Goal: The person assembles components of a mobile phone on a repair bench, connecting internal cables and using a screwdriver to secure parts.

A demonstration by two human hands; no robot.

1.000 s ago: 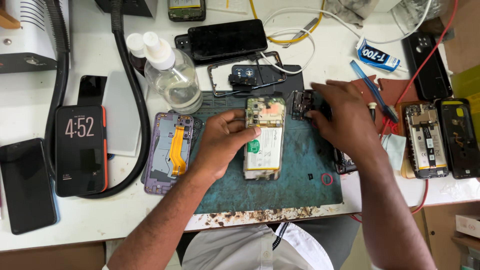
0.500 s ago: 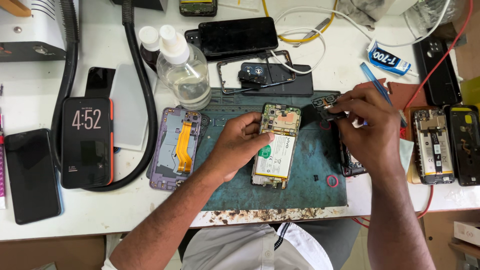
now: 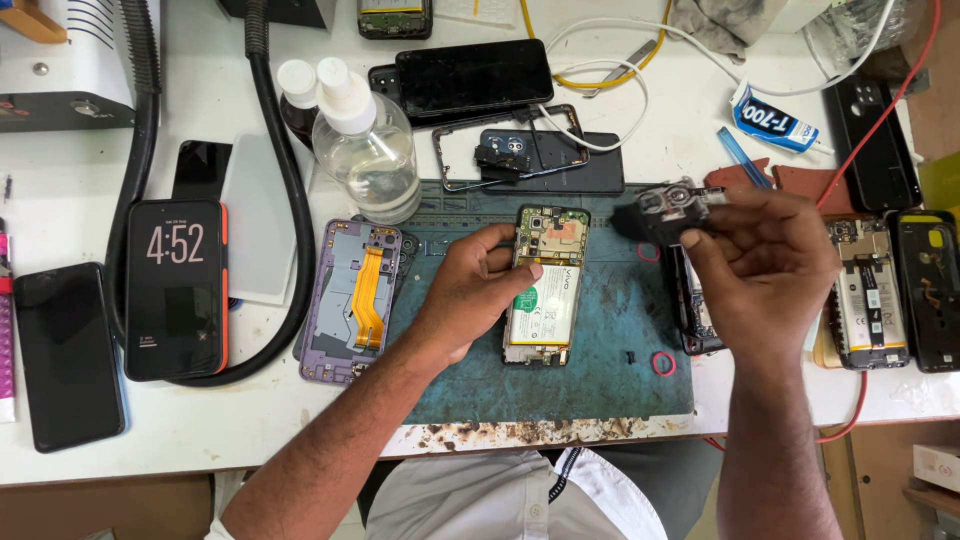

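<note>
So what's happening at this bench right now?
A person is working on an opened phone with its white battery exposed, which lies on a worn teal work mat. The left hand steadies the phone at its edge. The right hand is raised above the mat, pinching a small black plastic part in its fingertips. A purple phone frame with an orange flex cable and a clear spray bottle sit to the left.

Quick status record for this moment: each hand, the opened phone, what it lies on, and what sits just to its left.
left hand: rests on the opened phone's left edge, steadying it
right hand: raised above the mat, pinching a small black cover piece
opened phone: back off, battery and board showing, lying flat
work mat: teal, worn at its front edge
purple phone frame: left of the mat, orange flex cable showing
</note>
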